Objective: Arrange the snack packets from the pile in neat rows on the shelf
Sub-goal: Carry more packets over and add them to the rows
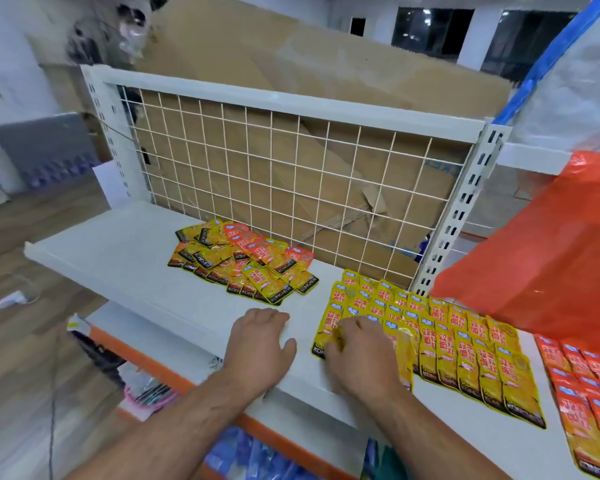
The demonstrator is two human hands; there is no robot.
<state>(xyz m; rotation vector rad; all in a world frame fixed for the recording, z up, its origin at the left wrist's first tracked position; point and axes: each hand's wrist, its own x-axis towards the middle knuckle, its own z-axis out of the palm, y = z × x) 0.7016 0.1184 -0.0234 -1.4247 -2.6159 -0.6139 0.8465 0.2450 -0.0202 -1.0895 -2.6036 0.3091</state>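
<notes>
Well, the fingers of the right hand are curled down tight, pinching a yellow packet w/ foil puckered between them (tips mostly buried, so the exact grip is hard to read). That packet sits at the near-left corner of the yellow rows, which overlap like shingles toward the right. The left hand rests just beside it on the bare shelf by the front edge, fingers loosely bent, holding nothing. The pile, mixed yellow and orange, lies farther back, apart from both hands, close to the wire grid. Orange-red packets in rows are cut off at the frame's right and btm edge. A red bag covers the rows' far-right end. Cardboard stands behind the grid; lower shelves are blurred.
</notes>
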